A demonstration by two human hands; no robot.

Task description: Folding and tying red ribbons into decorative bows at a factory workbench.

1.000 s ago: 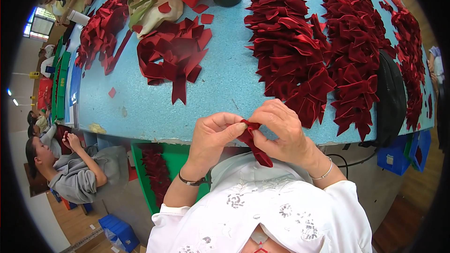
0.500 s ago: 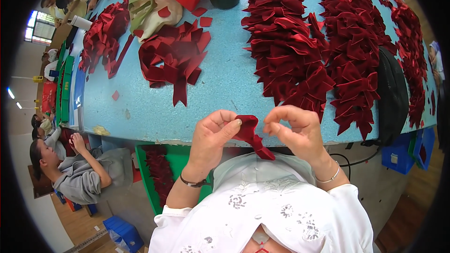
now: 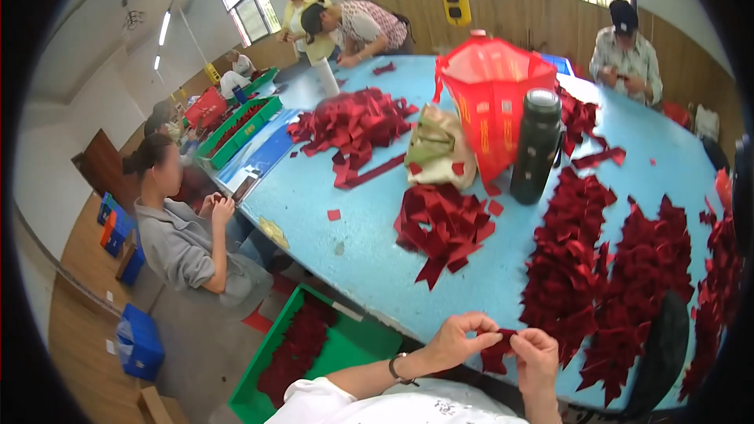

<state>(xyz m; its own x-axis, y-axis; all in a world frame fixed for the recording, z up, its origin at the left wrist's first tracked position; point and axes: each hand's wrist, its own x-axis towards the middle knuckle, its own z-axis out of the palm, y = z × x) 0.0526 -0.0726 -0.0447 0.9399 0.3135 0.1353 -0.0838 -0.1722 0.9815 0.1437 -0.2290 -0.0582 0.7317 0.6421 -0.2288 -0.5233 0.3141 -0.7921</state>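
At the table's front edge, a small dark red velvet ribbon piece hangs between my hands, perhaps a bow; its exact form is hard to make out. My left hand pinches it between thumb and finger. On its other side my right hand pinches it too, the fingertips of both hands almost meeting. Just beyond lies a loose heap of cut red velvet ribbon. Long piled rows of finished-looking velvet bows, one row and a second row, stretch along the table to the right.
A dark flask, a red bag and a cream cloth bag stand on the blue table. A green crate with bows is at my left. A black bag hangs over the edge at right. Several co-workers sit or stand around.
My view has swung up and to the left, bringing the room and co-workers in. My right hand, apart from the ribbon piece before, now pinches it beside my left hand.
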